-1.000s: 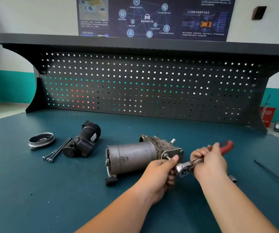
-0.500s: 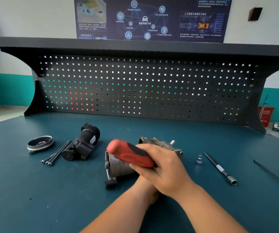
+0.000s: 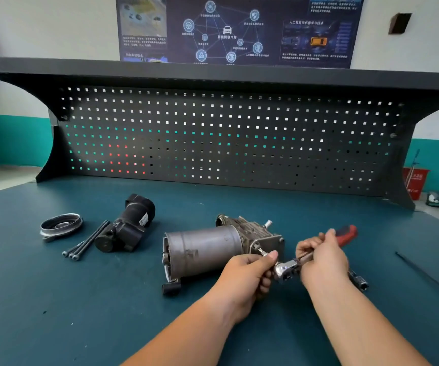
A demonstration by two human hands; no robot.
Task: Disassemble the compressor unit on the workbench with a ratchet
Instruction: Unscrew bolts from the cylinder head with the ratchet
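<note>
The compressor unit (image 3: 207, 247), a grey metal cylinder with a cast housing at its right end, lies on its side on the blue workbench (image 3: 54, 313). A ratchet (image 3: 287, 268) with a red and black handle (image 3: 346, 233) points to the right of it, its chrome head on a bit that meets a bolt (image 3: 260, 250) on the housing's near face. My right hand (image 3: 321, 260) grips the ratchet's shaft. My left hand (image 3: 247, 278) pinches the bit and ratchet head from the left, thumb along the bit.
To the left lie a black motor part (image 3: 127, 225), long bolts (image 3: 86, 243) and a round metal cover (image 3: 61, 225). An extension bar with socket (image 3: 359, 281) peeks out behind my right wrist. A thin dark rod (image 3: 427, 276) lies far right. A pegboard (image 3: 226, 138) backs the bench.
The ratchet handle swung from pointing right, over to the left across the compressor half a second ago, and is back pointing right now. My left hand stayed at the ratchet head.
</note>
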